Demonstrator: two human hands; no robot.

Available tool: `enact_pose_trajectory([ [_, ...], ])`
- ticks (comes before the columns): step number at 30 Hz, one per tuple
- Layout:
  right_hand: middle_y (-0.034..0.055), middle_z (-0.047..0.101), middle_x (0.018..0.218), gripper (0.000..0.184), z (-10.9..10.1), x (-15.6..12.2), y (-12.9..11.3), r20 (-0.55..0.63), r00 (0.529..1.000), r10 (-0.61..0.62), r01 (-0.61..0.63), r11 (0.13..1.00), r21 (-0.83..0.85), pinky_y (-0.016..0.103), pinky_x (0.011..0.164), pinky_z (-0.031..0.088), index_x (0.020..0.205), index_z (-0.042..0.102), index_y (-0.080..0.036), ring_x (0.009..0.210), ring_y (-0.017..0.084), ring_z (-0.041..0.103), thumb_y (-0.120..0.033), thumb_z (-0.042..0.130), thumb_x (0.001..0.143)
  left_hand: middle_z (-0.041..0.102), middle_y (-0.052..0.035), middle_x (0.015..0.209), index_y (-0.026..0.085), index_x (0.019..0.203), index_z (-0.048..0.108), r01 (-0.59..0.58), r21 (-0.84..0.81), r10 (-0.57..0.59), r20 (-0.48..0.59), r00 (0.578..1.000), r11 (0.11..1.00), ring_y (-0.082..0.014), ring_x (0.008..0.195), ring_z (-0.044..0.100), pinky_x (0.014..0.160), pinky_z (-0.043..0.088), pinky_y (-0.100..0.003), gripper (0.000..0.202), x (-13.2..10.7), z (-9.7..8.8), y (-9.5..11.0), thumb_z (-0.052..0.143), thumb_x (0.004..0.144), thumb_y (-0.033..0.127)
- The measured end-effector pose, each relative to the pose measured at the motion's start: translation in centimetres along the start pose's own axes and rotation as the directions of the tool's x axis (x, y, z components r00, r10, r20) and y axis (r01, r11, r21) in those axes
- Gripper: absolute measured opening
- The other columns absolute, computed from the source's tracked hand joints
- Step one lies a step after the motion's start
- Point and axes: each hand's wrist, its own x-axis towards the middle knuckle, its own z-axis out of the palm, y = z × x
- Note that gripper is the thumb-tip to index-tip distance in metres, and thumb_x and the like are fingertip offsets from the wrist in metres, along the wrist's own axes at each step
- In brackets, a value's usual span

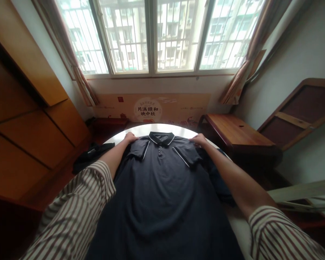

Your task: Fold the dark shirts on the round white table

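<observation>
A dark grey polo shirt (159,180) with white trim on collar and sleeves lies flat, front up, on a round white table (151,128), collar pointing away from me. My left hand (130,137) rests on the shirt's left shoulder, fingers curled down onto the fabric. My right hand (198,139) sits on the right shoulder, fingers closed on the cloth edge. Both short sleeves are folded inward over the chest. My forearms reach out of striped sleeves on either side of the shirt.
A dark garment (89,155) lies at the table's left, more dark cloth (219,180) under the shirt's right side. A wooden side table (235,133) stands at right, wooden cabinets (29,144) at left, a barred window (154,36) ahead.
</observation>
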Motion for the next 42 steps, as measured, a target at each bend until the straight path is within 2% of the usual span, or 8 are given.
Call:
enact_pose_trajectory([
  [7,0.0128,0.072,0.099,0.032,0.3,1.8,-0.2,-0.147,0.984,-0.105,0.094,0.993,-0.076,0.027,0.083,0.052,0.104,0.073,-0.008,0.095,0.023,0.067,-0.02,0.062,0.076,0.075,-0.0089,0.099,0.014,0.099,0.074,-0.041,-0.018,0.04,-0.028,0.999,0.999,-0.0185,0.09,0.069,0.077,0.05,-0.022,0.024,2.0,0.7,-0.8,0.067,0.083,0.03],
  [14,0.0211,0.067,0.111,0.036,1.1,1.5,-0.8,-0.166,0.968,-0.19,0.147,0.959,-0.243,0.036,0.095,0.046,0.111,0.068,-0.005,0.108,0.032,0.061,-0.018,0.059,0.079,0.067,-0.0145,0.117,0.017,0.105,0.071,-0.086,0.115,0.096,-0.085,0.992,0.99,-0.0302,0.116,0.058,0.094,0.047,-0.037,0.025,1.8,1.3,0.3,0.062,0.087,0.031],
  [22,0.0085,0.053,0.144,0.048,4.7,0.2,-4.6,0.281,0.836,-0.471,0.542,0.786,-0.297,0.033,0.111,0.034,0.137,0.057,-0.02,0.133,0.026,0.047,-0.041,0.051,0.094,0.056,-0.0121,0.139,0.018,0.124,0.064,-0.469,0.156,0.438,0.193,0.878,0.87,-0.0273,0.132,0.046,0.112,0.032,-0.033,0.043,-0.3,5.2,4.7,0.055,0.091,0.043],
  [27,0.0095,0.026,0.161,0.065,5.8,-1.2,-5.1,0.349,0.857,-0.38,0.497,0.79,-0.36,0.06,0.114,0.02,0.153,0.033,-0.025,0.147,0.035,0.022,-0.058,0.036,0.097,0.036,-0.0107,0.156,0.026,0.144,0.048,-0.439,0.184,0.392,0.241,0.888,0.88,-0.0344,0.143,0.03,0.116,0.02,-0.055,0.062,-0.6,5.4,4.4,0.054,0.089,0.055],
  [33,0.0153,0.027,0.159,0.059,4.1,-6.1,-8.1,0.291,0.838,-0.461,0.544,0.746,-0.384,0.056,0.115,0.021,0.151,0.035,-0.017,0.146,0.035,0.023,-0.035,0.046,0.096,0.048,-0.01,0.148,0.02,0.134,0.058,-0.324,0.205,0.311,0.095,0.946,0.924,-0.028,0.137,0.041,0.114,0.031,-0.042,0.045,-0.7,2.2,4.3,0.04,0.097,0.035],
  [35,0.0162,0.04,0.151,0.049,3.9,-10.3,-8.9,0.306,0.746,-0.591,0.666,0.665,-0.339,0.047,0.114,0.028,0.14,0.05,-0.015,0.138,0.032,0.037,-0.029,0.052,0.093,0.056,-0.0116,0.14,0.016,0.128,0.063,-0.281,0.209,0.272,0.071,0.96,0.937,-0.027,0.132,0.048,0.111,0.035,-0.035,0.041,-1.0,0.2,3.0,0.044,0.093,0.028],
  [38,0.016,0.063,0.114,0.026,4.5,-18.8,-9.9,0.358,0.486,-0.797,0.874,0.444,-0.198,0.036,0.094,0.045,0.11,0.066,-0.012,0.104,0.025,0.059,-0.024,0.051,0.093,0.068,-0.012,0.122,0.015,0.11,0.073,-0.219,0.201,0.207,0.083,0.975,0.955,-0.0273,0.121,0.058,0.102,0.043,-0.028,0.033,-1.9,-3.0,0.6,0.054,0.084,0.022],
  [42,0.0088,0.061,0.101,0.008,7.1,-30.7,-12.0,0.504,0.009,-0.864,0.998,0.043,0.056,0.03,0.073,0.046,0.087,0.065,-0.017,0.086,0.019,0.054,-0.019,0.057,0.087,0.075,-0.0145,0.098,0.011,0.091,0.077,-0.115,0.162,0.1,0.1,0.99,0.98,-0.0293,0.1,0.068,0.087,0.051,-0.027,0.022,-3.2,-5.0,-1.5,0.063,0.076,0.02],
])
